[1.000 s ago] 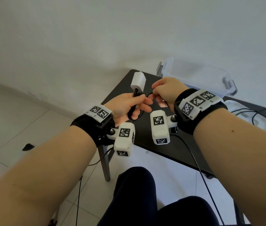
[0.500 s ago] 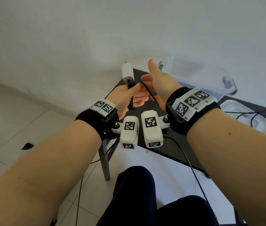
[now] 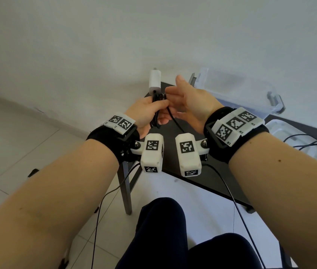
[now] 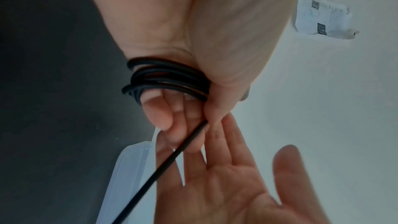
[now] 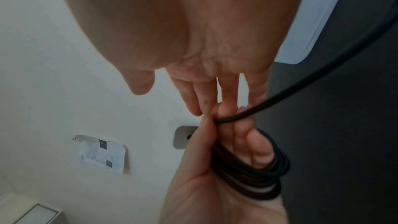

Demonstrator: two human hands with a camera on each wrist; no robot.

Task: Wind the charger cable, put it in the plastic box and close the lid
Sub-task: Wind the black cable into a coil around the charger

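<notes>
We're gripping the coiled cable (image 4: pixel 168 81) in our left hand (image 3: pixel 150 111) above the tabletop's (image 3: pixel 196 171) near corner; right hand (image 3: pixel 190 101) is spreading open, holding nothing. It's looking light and springy, best pinched across the loops.

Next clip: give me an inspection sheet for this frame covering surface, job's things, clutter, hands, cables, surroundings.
Surface: black table, partly hidden by the hands.
Job's things: charger cable coiled in several loops, one strand trailing loose; white charger plug sticking up above the coil; clear plastic box on the table, lid lying beside it.
Clutter: nothing seen.
Hands: left hand grips the coil; right hand open, fingers straight by the coil.
Cables: thin black leads across the lid.
Surroundings: white wall, paper label, tiled floor.
</notes>
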